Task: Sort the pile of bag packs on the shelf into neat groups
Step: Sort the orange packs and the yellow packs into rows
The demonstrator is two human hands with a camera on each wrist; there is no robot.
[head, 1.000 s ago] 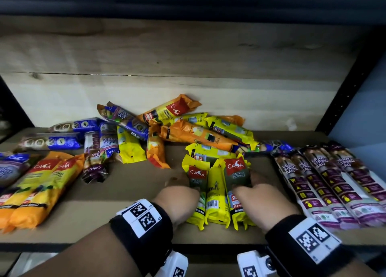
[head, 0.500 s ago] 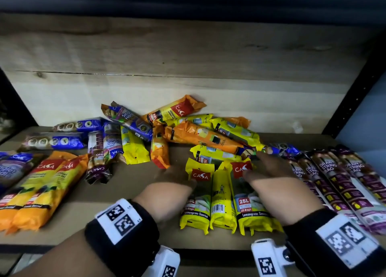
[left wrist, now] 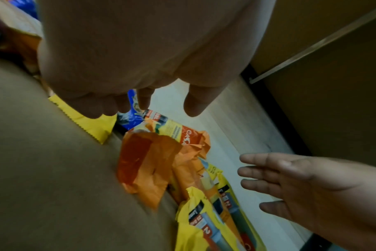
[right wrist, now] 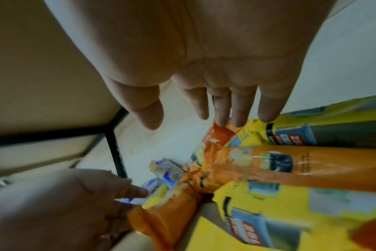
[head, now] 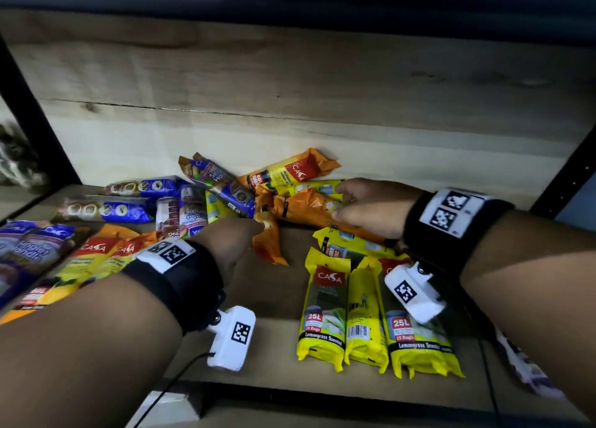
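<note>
Roughly halfway, by my guess: the long wooden shelf (head: 283,302) already carries tidy groups, with orange-and-yellow packs (head: 74,266) side by side at the left and a neat row of three yellow plastic bag packs (head: 374,314) at the front. Behind them, against the back board, a jumbled pile of orange, yellow and blue packs (head: 258,195) is left to sort. Both hands are reaching into it. Her right hand (head: 371,208) hovers over a long orange pack (head: 309,211), fingers spread and released. Her left hand (head: 232,237) nears a short orange pack (head: 267,240), fingers loose, gripping nothing.
</note>
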